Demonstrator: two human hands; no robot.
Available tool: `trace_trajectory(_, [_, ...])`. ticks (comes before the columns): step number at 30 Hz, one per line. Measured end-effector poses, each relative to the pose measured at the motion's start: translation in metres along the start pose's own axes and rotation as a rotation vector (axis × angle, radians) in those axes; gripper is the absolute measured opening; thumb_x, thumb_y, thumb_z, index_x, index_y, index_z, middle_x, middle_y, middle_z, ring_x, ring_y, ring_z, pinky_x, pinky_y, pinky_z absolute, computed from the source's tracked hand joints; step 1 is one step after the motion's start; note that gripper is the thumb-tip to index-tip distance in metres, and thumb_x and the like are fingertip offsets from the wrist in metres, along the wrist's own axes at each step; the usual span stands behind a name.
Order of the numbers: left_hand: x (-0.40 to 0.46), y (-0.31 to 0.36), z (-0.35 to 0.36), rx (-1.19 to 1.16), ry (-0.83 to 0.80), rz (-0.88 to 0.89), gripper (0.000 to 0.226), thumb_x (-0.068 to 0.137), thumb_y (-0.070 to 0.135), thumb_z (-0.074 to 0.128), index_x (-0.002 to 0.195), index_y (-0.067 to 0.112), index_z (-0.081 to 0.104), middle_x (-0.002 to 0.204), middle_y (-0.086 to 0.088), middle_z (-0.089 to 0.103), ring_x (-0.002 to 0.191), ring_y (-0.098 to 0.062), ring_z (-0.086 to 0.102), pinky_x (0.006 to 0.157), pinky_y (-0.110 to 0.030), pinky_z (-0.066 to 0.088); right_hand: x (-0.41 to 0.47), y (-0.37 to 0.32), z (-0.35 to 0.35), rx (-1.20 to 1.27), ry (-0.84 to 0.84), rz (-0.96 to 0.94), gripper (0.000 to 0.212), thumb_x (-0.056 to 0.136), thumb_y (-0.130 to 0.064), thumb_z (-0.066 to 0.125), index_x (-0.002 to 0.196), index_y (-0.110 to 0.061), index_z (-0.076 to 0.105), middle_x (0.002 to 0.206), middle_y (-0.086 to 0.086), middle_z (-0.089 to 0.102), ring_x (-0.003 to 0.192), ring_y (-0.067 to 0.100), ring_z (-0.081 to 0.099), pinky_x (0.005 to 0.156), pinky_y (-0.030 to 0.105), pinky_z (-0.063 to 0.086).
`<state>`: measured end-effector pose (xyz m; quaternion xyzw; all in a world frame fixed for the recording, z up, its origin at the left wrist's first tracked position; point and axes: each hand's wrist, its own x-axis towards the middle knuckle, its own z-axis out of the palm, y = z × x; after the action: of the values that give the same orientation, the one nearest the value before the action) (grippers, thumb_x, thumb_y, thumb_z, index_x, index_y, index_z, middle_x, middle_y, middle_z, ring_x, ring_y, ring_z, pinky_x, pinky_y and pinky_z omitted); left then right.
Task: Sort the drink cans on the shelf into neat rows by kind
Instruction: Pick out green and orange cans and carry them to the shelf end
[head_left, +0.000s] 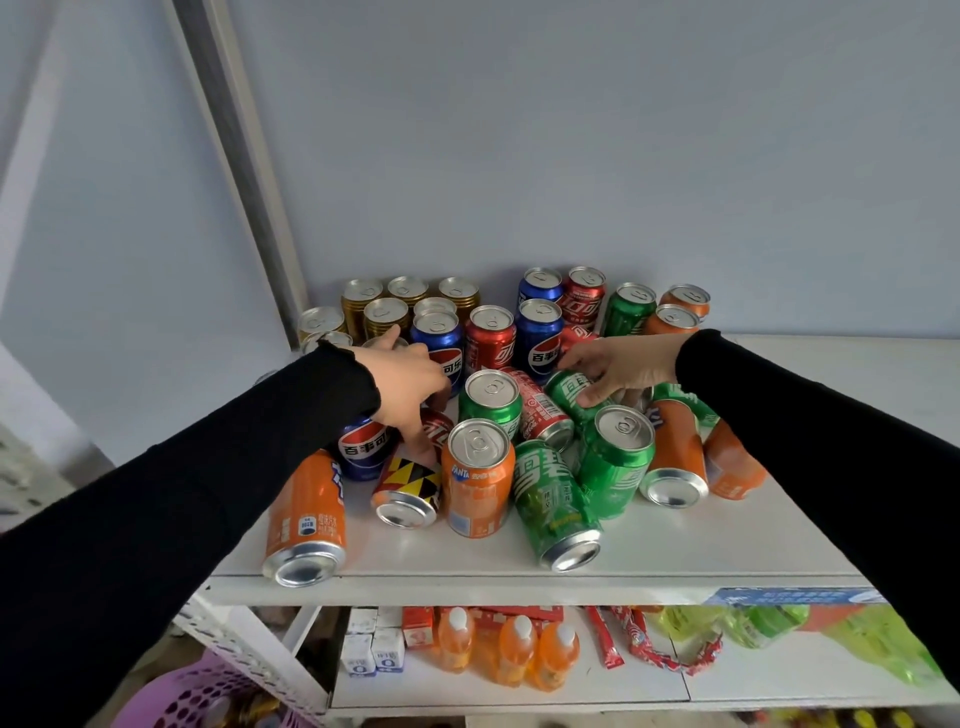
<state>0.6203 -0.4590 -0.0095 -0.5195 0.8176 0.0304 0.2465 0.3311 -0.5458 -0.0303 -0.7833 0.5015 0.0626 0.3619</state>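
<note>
A: On the white shelf (779, 530), what is seen of the drink cans?

B: A jumble of them is spread over its left half. At the back left, gold cans (385, 317) are stood upright in a tight group, with blue cans (539, 332), red cans (489, 338), a green can (626, 309) and two orange cans (675, 314) upright to their right. Nearer the front, cans are mixed: an upright orange Fanta can (477, 478) is flanked by a green can lying on its side (556, 504) and a black, yellow and red patterned can (408, 486), also on its side. A toppled orange can (306, 519) is found at the front left edge.

A: And the hands?

B: The left hand (405, 384) is reached down among the blue and red cans, its fingertips brought against the top of the patterned can; whether anything is gripped cannot be told. The right hand (618, 371) is laid on a tilted green can (571, 392), with the fingers curled over it and the thumb pressed on its side.

A: What else is shown?

B: Below, on a lower shelf (519, 691), orange drink bottles (514, 649), small white cartons (374, 649) and red packets (605, 644) are kept, and a purple basket (208, 696) is seen at the lower left
</note>
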Motion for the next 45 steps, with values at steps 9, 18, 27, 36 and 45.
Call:
trace_trajectory(9, [-0.025, -0.01, 0.019, -0.087, 0.404, 0.014, 0.063, 0.067, 0.072, 0.073, 0.1, 0.033, 0.036, 0.1, 0.015, 0.04, 0.101, -0.011, 0.034, 0.121, -0.046, 0.012, -0.023, 0.004, 0.007, -0.065, 0.368, -0.143, 0.06, 0.079, -0.023, 0.084, 0.122, -0.028, 0.042, 0.114, -0.006, 0.056, 0.084, 0.015, 0.061, 0.067, 0.025, 0.047])
trace_trajectory(18, [-0.045, -0.01, 0.028, -0.053, 0.572, 0.041, 0.034, 0.083, 0.05, 0.072, 0.082, 0.035, 0.042, 0.091, 0.017, 0.045, 0.097, -0.01, 0.042, 0.121, -0.04, 0.016, -0.038, 0.027, 0.018, -0.133, 0.617, -0.211, 0.042, 0.075, -0.023, 0.086, 0.091, -0.025, 0.048, 0.108, -0.004, 0.048, 0.096, 0.023, 0.06, 0.082, 0.045, 0.055])
trace_trajectory(27, [-0.041, -0.014, -0.01, -0.405, 0.63, 0.104, 0.014, 0.09, 0.048, 0.065, 0.087, 0.035, 0.064, 0.089, 0.017, 0.061, 0.086, -0.002, 0.056, 0.078, -0.036, 0.048, -0.043, 0.046, 0.003, 0.305, 0.659, -0.273, 0.009, 0.091, -0.016, 0.072, 0.089, -0.023, 0.065, 0.084, 0.001, 0.07, 0.078, 0.021, 0.065, 0.076, 0.047, 0.055])
trace_trajectory(36, [0.015, 0.03, -0.064, -0.374, 0.508, 0.086, 0.035, 0.093, 0.051, 0.062, 0.121, 0.029, 0.065, 0.106, 0.011, 0.064, 0.096, -0.013, 0.059, 0.078, -0.031, 0.046, -0.044, 0.059, -0.022, 0.272, 0.682, -0.187, 0.013, 0.092, -0.014, 0.069, 0.091, -0.027, 0.067, 0.096, -0.006, 0.067, 0.085, 0.022, 0.067, 0.088, 0.045, 0.056])
trace_trajectory(45, [0.052, 0.066, -0.074, -0.31, 0.286, -0.14, 0.057, 0.09, 0.057, 0.065, 0.134, 0.022, 0.059, 0.127, 0.0, 0.062, 0.096, -0.014, 0.052, 0.074, -0.028, 0.038, -0.005, 0.043, -0.062, 0.04, 0.404, -0.174, 0.027, 0.095, -0.022, 0.067, 0.121, -0.017, 0.067, 0.117, -0.002, 0.069, 0.106, 0.015, 0.063, 0.101, 0.034, 0.048])
